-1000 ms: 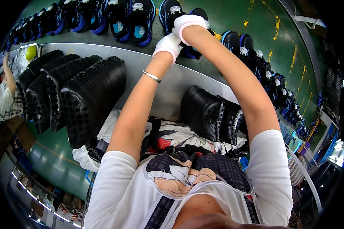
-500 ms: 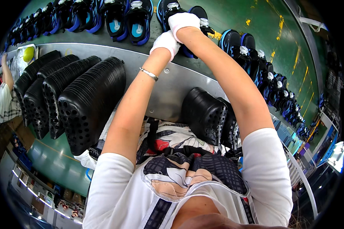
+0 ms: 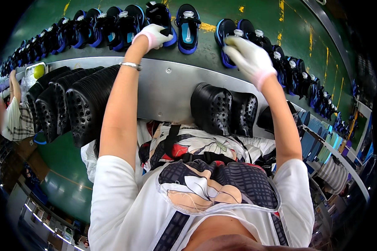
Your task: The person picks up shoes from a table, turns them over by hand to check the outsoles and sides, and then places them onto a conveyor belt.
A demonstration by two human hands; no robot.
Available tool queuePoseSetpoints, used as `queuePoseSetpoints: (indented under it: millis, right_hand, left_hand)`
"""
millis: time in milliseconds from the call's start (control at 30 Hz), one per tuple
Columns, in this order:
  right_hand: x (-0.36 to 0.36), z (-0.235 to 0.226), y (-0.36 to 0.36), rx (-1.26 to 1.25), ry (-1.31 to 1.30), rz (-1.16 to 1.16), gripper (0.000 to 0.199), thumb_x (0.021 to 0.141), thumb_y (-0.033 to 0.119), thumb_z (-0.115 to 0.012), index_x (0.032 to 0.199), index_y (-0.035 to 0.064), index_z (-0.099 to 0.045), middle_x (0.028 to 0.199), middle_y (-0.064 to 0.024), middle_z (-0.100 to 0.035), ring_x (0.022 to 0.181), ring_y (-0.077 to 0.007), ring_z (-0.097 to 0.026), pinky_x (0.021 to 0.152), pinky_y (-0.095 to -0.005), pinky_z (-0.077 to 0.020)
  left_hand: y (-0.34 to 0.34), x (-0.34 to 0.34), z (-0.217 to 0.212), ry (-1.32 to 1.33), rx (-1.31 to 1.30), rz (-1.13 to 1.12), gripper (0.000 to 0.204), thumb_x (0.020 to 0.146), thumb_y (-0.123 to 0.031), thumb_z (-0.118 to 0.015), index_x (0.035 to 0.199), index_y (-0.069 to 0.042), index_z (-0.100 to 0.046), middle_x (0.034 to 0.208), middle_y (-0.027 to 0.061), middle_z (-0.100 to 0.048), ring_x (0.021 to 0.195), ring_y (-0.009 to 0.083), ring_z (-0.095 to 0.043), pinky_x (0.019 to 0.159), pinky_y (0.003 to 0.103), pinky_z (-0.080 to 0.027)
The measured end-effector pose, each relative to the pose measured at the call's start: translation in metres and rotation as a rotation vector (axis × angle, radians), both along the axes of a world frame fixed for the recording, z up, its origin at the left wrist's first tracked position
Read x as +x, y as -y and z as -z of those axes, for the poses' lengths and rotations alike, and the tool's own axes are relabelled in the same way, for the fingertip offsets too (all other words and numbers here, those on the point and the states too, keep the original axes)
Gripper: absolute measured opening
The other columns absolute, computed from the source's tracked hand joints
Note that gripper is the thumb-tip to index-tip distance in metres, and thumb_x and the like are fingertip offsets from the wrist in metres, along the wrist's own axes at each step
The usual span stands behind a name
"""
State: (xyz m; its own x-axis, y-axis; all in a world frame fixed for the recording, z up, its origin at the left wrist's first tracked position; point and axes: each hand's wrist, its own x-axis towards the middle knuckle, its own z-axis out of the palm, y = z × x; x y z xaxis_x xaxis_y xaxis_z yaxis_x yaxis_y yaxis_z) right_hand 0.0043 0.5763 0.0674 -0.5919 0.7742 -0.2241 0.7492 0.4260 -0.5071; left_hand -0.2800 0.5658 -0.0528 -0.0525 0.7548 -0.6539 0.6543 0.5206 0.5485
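My left hand (image 3: 152, 37), in a white glove, is closed at the heel of a black sneaker (image 3: 158, 16) with blue sole edges, which sits slightly askew in the row. Just right of it stands a single sneaker (image 3: 188, 31) with a light-blue insole and a clear plastic piece at its top; neither hand touches it. My right hand (image 3: 252, 57), gloved too, has its fingers stretched out. They reach to the near side of another black and blue sneaker (image 3: 225, 42); whether they touch it I cannot tell.
Rows of similar sneakers (image 3: 94, 27) run left and right along a green surface (image 3: 276, 21). On the metal ledge (image 3: 167, 90) nearer me stand black ridged, perforated shoe-shaped pieces (image 3: 90, 100), with others (image 3: 215, 108) at right. Another person's arm (image 3: 16, 85) shows at far left.
My hands were together over one sneaker at the centre. They have parted, the left going left to a sneaker's heel, the right going right with fingers extended. The whole view has shifted.
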Motion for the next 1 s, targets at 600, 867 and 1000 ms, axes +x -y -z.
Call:
queuePoseSetpoints:
  millis: [600, 867, 1000]
  right_hand:
    - [0.331, -0.043, 0.228, 0.343, 0.352, 1.080, 0.026, 0.087, 0.026, -0.055, 0.107, 0.0120, -0.062, 0.097, -0.0124, -0.064, 0.093, -0.0292, -0.061, 0.081, -0.0370, -0.0474]
    - [0.325, 0.014, 0.238, 0.216, 0.148, 0.949, 0.030, 0.077, 0.008, -0.062, 0.107, 0.0087, -0.061, 0.105, -0.0113, -0.059, 0.094, -0.0265, -0.059, 0.082, -0.0342, -0.0482]
    - [0.332, 0.031, 0.234, 0.319, 0.237, 0.792, 0.030, 0.074, 0.007, -0.062, 0.103, 0.0106, -0.059, 0.107, -0.0093, -0.057, 0.100, -0.0289, -0.056, 0.084, -0.0370, -0.0472]
  left_hand:
    - [0.116, 0.029, 0.028, -0.645, 0.931, 0.099, 0.045, 0.081, -0.017, -0.063, 0.124, -0.008, -0.055, 0.123, 0.0216, -0.051, 0.114, 0.0354, -0.049, 0.097, 0.041, -0.039]
    - [0.137, 0.037, 0.018, -0.552, 0.781, -0.017, 0.036, 0.085, -0.021, -0.060, 0.119, -0.008, -0.060, 0.125, 0.0178, -0.050, 0.114, 0.0308, -0.050, 0.091, 0.037, -0.043]
    - [0.135, 0.047, 0.009, -0.508, 0.767, -0.078, 0.034, 0.086, -0.021, -0.060, 0.118, -0.009, -0.061, 0.126, 0.0157, -0.049, 0.113, 0.0276, -0.051, 0.083, 0.033, -0.047]
